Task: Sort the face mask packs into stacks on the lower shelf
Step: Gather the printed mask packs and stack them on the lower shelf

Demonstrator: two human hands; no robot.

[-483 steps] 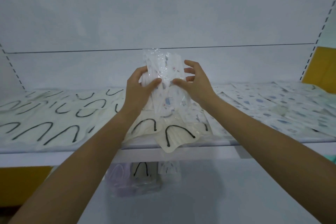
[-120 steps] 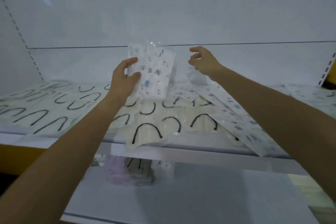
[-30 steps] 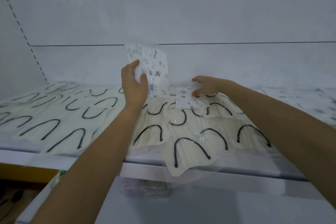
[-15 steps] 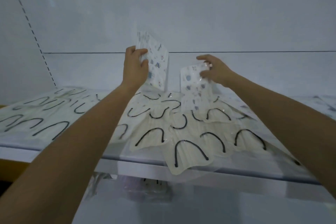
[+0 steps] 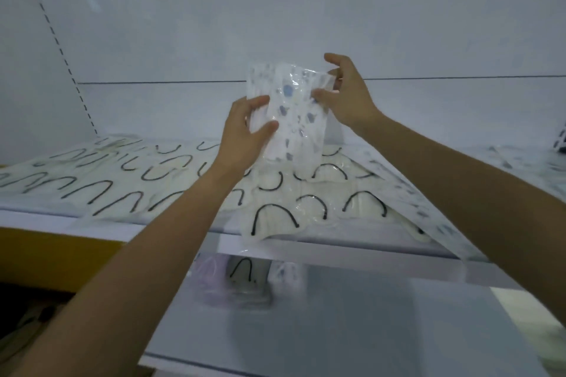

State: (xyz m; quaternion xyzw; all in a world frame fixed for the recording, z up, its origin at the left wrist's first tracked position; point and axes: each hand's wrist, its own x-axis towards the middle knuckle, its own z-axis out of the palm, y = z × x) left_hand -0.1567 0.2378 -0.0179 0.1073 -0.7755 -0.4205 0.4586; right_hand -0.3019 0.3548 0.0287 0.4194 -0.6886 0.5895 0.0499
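Printed mask packs (image 5: pixel 289 119) are held upright above the upper shelf (image 5: pixel 352 249), the grip of the left hand (image 5: pixel 245 135) wrapped round one edge, that of the right hand (image 5: pixel 347 98) pinching the top corner. Small stacks (image 5: pixel 245 280) are noted below that shelf; many cream packs (image 5: pixel 275 219) lie unsorted on it.

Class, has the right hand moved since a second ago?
Yes. The right hand rose from the cream mask packs to the back wall's dark seam line, pinching the patterned mask pack.

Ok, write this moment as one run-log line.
left hand: grips clear-wrapped blue-speckled white mask packs | right hand: pinches their right edge | packs: upright above upper shelf
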